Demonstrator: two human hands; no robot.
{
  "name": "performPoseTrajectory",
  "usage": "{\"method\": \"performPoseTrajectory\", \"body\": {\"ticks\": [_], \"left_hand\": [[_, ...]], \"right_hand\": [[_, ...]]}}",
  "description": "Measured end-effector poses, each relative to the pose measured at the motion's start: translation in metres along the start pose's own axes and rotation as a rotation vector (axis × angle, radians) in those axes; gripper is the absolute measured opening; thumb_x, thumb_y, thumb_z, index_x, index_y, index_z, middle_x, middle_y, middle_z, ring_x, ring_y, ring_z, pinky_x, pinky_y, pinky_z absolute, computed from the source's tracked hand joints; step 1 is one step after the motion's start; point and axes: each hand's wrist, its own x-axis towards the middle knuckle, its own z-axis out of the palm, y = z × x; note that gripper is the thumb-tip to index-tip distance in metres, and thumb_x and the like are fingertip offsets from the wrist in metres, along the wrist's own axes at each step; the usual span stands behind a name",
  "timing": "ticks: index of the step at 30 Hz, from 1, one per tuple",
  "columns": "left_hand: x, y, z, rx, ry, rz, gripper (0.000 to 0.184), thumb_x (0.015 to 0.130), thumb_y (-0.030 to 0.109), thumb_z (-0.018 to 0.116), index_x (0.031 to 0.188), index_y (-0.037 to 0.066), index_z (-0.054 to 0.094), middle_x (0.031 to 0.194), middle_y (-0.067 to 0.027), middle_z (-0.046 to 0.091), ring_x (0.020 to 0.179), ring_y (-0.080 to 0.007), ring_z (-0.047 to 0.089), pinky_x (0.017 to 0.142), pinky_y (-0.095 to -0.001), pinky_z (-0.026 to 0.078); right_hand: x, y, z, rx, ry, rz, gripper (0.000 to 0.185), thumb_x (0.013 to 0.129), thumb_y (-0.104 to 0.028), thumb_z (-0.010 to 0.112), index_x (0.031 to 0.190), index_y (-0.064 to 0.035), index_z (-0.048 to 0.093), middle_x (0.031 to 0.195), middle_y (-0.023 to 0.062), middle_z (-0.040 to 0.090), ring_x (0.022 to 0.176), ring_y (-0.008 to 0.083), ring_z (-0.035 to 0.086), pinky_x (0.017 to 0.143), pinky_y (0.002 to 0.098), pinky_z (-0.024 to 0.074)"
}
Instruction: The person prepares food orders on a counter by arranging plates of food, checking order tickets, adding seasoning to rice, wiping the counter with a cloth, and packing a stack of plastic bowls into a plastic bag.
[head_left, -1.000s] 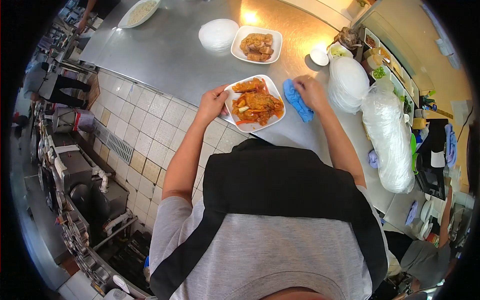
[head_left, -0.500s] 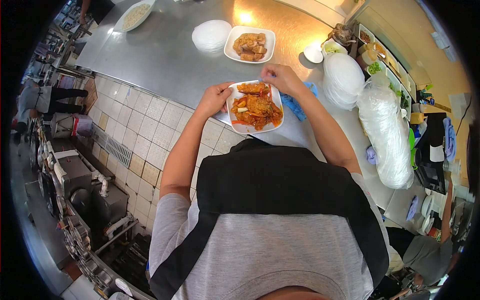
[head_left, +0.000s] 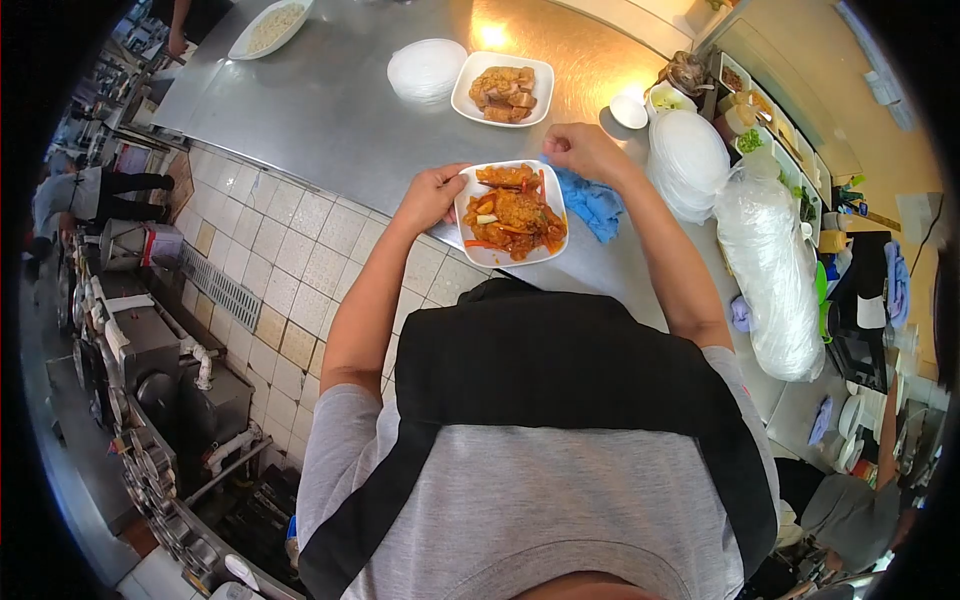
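Observation:
A white square plate [head_left: 480, 255] of glossy orange-sauced meat with red and pale vegetable pieces is near the counter's front edge. My left hand [head_left: 436, 198] grips its left rim, thumb on top. Just beyond the plate's upper right corner is my right hand [head_left: 583, 154], its fingers closed on a blue cloth [head_left: 590, 205]. The cloth hangs below that hand and lies on the counter beside the plate. A second white dish [head_left: 540, 100] with sliced golden-brown meat [head_left: 502, 92] sits farther back.
On the steel counter [head_left: 330, 110] are a plastic-wrapped white stack [head_left: 427, 70] and an oval dish of pale food [head_left: 270, 30]. To the right stand wrapped stacks [head_left: 688, 165], a long plastic-wrapped bundle [head_left: 770, 270] and ingredient trays [head_left: 750, 140]. Other people stand left and lower right.
My right hand has moved right, away from the plate's upper corner, and the blue cloth has shifted and spread differently. My left hand stays on the plate, which has barely moved.

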Motion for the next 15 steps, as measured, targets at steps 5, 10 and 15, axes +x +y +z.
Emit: {"method": "performPoseTrajectory", "body": {"ticks": [5,10,15], "left_hand": [[-0.001,-0.001,-0.001,0.008,0.020,-0.009,0.030,0.090,0.015,0.047,0.115,0.005,0.060,0.067,-0.0034,0.061,0.047,-0.0076,0.052,0.044,-0.0225,0.046],[-0.012,-0.008,-0.014,-0.062,0.098,-0.024,0.030,0.090,0.015,0.047,0.114,0.004,0.060,0.069,-0.0042,0.062,0.048,-0.0078,0.053,0.044,-0.0220,0.046],[-0.041,-0.027,-0.068,-0.182,0.357,-0.040,0.031,0.090,0.014,0.047,0.115,0.001,0.058,0.072,-0.0066,0.062,0.049,-0.0095,0.056,0.044,-0.0219,0.049]], "right_hand": [[-0.004,0.004,-0.001,-0.233,-0.182,-0.106,0.010,0.074,-0.015,0.062,0.076,-0.0050,0.063,0.076,0.0131,0.063,0.068,0.0285,0.059,0.065,0.0366,0.0471],[-0.037,0.027,-0.032,-0.288,-0.038,-0.067,0.015,0.078,-0.019,0.060,0.079,-0.0048,0.065,0.080,0.0136,0.063,0.077,0.0285,0.061,0.070,0.0382,0.0474],[-0.093,0.046,0.014,-0.294,0.153,-0.109,0.039,0.075,-0.016,0.063,0.113,-0.0108,0.059,0.120,0.0189,0.051,0.110,0.0357,0.049,0.093,0.0427,0.0391]]}}
